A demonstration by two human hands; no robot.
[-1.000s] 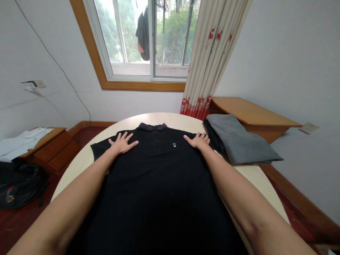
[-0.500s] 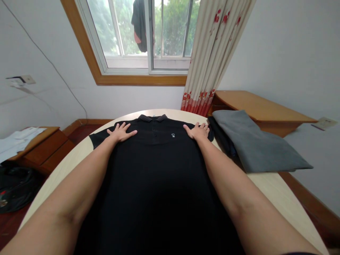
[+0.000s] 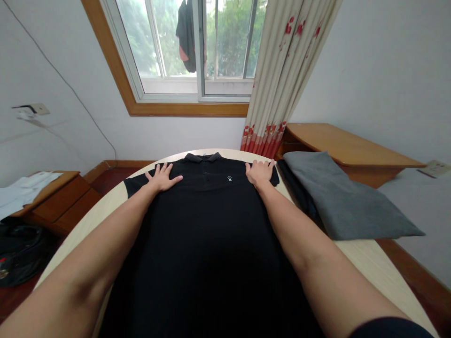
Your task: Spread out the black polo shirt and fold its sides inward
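While a bag (image 3: 24,253) sits at far left, the left hand (image 3: 161,179) lies flat on the shirt (image 3: 207,220), fingers spread near one sleeve. The shirt lies front up on the worktop (image 3: 105,206), collar (image 3: 202,158) towards the window (image 3: 229,47). The right hand (image 3: 260,172) rests at the other shoulder, fingers bent; whether it pinches fabric, I cannot tell. Farther right, folded grey cloth (image 3: 352,202) overlaps dark cloth (image 3: 298,192).
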